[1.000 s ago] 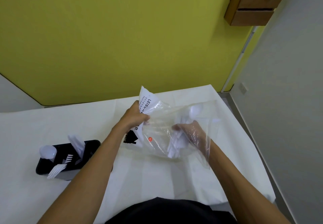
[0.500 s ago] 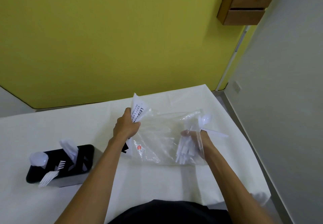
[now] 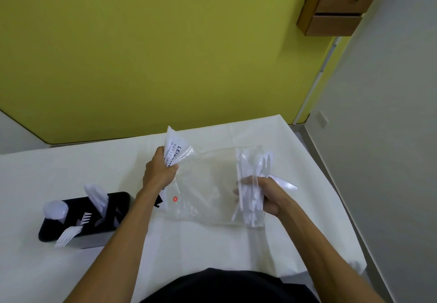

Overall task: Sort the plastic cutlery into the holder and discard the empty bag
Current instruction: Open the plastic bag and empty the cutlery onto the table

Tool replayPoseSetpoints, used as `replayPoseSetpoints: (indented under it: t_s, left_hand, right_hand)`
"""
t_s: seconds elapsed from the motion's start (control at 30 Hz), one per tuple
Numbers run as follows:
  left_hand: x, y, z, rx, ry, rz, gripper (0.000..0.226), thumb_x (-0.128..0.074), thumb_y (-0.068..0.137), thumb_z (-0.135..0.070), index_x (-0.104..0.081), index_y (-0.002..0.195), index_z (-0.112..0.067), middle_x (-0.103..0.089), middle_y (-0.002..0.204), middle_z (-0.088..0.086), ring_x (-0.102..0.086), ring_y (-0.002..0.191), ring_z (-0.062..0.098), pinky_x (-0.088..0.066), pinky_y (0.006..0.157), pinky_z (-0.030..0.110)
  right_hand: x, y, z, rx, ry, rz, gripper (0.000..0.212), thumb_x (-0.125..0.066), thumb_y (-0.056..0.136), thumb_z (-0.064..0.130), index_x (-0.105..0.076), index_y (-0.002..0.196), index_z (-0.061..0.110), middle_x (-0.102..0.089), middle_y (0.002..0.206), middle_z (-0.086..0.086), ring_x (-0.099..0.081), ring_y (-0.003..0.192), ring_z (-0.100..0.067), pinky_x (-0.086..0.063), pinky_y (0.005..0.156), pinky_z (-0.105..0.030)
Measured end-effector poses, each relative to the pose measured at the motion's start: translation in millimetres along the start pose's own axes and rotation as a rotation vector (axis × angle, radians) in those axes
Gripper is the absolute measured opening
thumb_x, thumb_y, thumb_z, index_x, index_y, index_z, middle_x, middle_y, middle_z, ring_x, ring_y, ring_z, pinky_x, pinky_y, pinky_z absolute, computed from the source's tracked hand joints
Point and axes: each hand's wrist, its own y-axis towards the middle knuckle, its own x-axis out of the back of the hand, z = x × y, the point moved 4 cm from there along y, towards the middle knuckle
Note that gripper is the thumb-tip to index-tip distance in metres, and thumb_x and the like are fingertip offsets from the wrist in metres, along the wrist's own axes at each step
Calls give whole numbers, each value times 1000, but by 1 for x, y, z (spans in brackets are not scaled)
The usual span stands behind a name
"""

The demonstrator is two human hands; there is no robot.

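Note:
A clear plastic bag [image 3: 208,184] with a white printed header is stretched between my hands above the table. My left hand [image 3: 159,172] pinches the printed header end. My right hand [image 3: 264,196] grips a bundle of white plastic cutlery [image 3: 250,184] at the bag's open right end; spoon bowls and handle tips stick out past the bag's edge. A black cutlery holder [image 3: 118,203] stands at the left of the table with white forks, spoons and knives upright in its compartments.
The table is covered by a white cloth [image 3: 71,172], with its right edge [image 3: 331,184] near my right arm. A yellow wall rises behind it. A wooden drawer unit [image 3: 338,2] hangs high at the right.
My right hand has drawn the bundle of cutlery rightward to the bag's open end, so more of it sticks out. The left hand keeps hold of the header.

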Motion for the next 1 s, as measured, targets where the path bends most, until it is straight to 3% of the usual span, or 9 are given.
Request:
replayPoseSetpoints:
  t_s: [0.27,0.4,0.6,0.67,0.7,0.73,0.77,0.87,1.0]
  left_hand:
    - [-17,-7,-6,3,7,77,30,-65,82,-21,-48,105,-28,-64,94,-1,-64,81,26,-59,72,42]
    - [-21,-8,-3,38,-6,52,28,-64,81,-22,-49,104,-27,-64,94,1,-64,81,28,-59,74,45]
    - [-23,-20,5,60,-9,27,27,-60,85,-18,-47,107,-25,-62,91,1,-62,77,28,-60,66,45]
    - [-27,-24,-2,-5,-18,68,28,-61,87,-16,-47,110,-25,-64,97,2,-62,79,27,-56,65,40]
    - [-28,-25,-6,-42,-10,88,30,-62,87,-15,-47,112,-25,-65,100,2,-63,81,27,-55,67,39]
    - [-27,-25,-10,-73,-7,96,33,-63,88,-14,-48,115,-26,-66,104,1,-63,83,27,-55,71,38]
    - [-24,-24,-15,-90,-3,93,35,-64,88,-14,-49,118,-26,-66,106,1,-64,85,28,-56,74,39]
    - [-5,-18,-27,-109,-24,77,38,-66,88,-15,-51,122,-24,-66,108,2,-64,88,28,-55,73,37]
    - [15,-12,-45,-124,-67,103,43,-66,87,-14,-53,125,-28,-67,105,-1,-66,87,24,-48,58,29]
  right_hand:
    - [31,5,16,38,-425,-246,12,-64,84,14,-67,83,3,-70,70,-14,-69,65,-27,-57,71,-42]
    - [35,8,11,11,-392,-277,35,-70,71,36,-68,89,6,-70,77,-13,-65,70,-27,-52,71,-41]
    - [43,11,3,-45,-730,-319,45,-78,68,40,-71,100,9,-75,89,-14,-72,87,-35,-55,68,-34]
    - [31,14,10,-13,-871,-273,56,-70,83,32,-54,134,13,-67,104,-11,-67,94,-30,-56,76,-37]
    - [21,13,13,-2,-893,-212,73,-68,87,30,-33,150,21,-58,114,-7,-63,104,-32,-54,77,-39]
    - [15,14,14,-17,-833,-151,90,-70,85,30,-15,156,26,-50,120,-4,-59,112,-38,-54,75,-43]
    - [16,17,15,-42,-751,-113,98,-76,80,34,-16,156,23,-51,122,-5,-60,112,-44,-55,70,-48]
    - [39,19,12,-104,-519,-164,84,-91,55,50,-67,116,-3,-73,93,-18,-71,91,-41,-58,84,-56]
    - [50,10,12,33,-449,-431,46,-85,71,46,-73,93,7,-74,79,-9,-71,75,-25,-57,70,-37]
